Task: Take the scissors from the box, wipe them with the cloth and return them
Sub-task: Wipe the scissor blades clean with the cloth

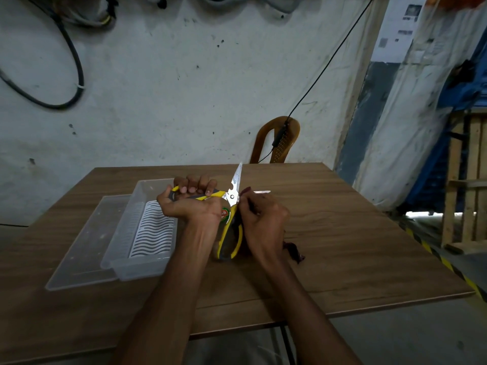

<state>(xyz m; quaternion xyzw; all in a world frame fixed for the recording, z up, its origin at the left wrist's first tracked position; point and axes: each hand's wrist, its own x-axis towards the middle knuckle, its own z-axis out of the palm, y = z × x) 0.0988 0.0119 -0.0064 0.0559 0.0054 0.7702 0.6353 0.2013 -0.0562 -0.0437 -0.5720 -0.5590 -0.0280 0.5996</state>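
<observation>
We hold the scissors above the table with both hands close together, just in front of us. Our left hand is turned palm up, its fingers curled tightly round one yellow-and-black handle, so that handle runs across under the fingertips toward the left. Our right hand sits just beside it on the right, its fingers bent and pinching the cloth against the scissors near the pivot. The cloth is dark red; most of it is hidden under that hand, with a tail hanging out below the wrist and a small edge showing above the knuckles.

The scissors are spread wide open. One blade points up and away from us, bare and shiny. The other blade points right, and only its tip shows past the right hand. The second handle, yellow with a round label, hangs down between our two wrists.

The box lies on the table just left of our left hand, clear plastic with a white ribbed insert inside. Its lid lies flat against the box's left side.
</observation>
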